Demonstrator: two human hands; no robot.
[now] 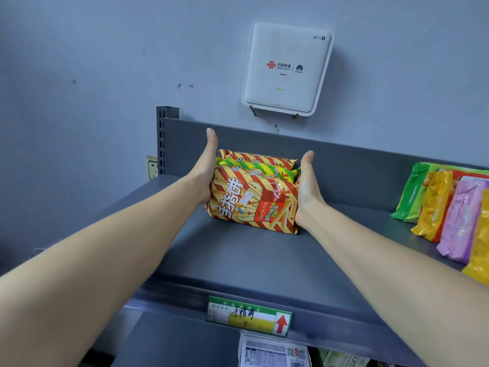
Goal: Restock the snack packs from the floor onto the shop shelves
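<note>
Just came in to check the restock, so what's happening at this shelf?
A person presses three snack packs between both hands, the left hand flat on one side and the right hand on the other. The packs stand on the grey shelf near its back panel. Other coloured packs already lie at the shelf's right end.

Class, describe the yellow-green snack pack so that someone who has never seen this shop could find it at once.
Below the white router on the wall runs a grey shelf, where the left hand and right hand press three snack packs between them. The yellow-green pack is the middle one; its two neighbours are red-and-yellow striped.
</note>
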